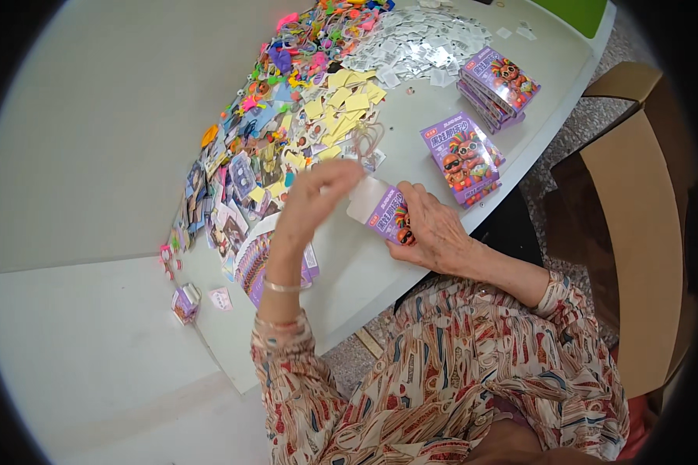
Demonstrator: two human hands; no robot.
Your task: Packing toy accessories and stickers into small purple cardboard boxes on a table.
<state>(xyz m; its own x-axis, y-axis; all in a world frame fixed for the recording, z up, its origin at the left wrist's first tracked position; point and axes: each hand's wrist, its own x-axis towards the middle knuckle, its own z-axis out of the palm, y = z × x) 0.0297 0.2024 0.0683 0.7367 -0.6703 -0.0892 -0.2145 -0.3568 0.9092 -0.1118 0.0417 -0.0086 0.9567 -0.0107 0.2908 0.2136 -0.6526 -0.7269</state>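
My right hand [436, 231] is closed around a small purple cardboard box [386, 216] printed with cartoon figures. The box's white end flap [368, 198] is folded open toward my left hand. My left hand [318, 200], a bangle on its wrist, is held with curled, closed fingers just beside that open end. Motion blurs its fingertips, and whatever they may hold cannot be made out. Pale pink loops of cord [368, 141] show just beyond those fingertips; whether the fingers touch them is unclear. Under my left forearm lies a fanned stack of purple printed cards [253, 265], partly covered.
Purple boxes lie in two stacks, one nearer [459, 159] and one farther [500, 81]. Along the wall are heaps of yellow cards [341, 105], clear sachets [419, 39] and colourful trinkets [287, 58]. A large open brown carton [632, 256] stands at the right, beyond the table edge.
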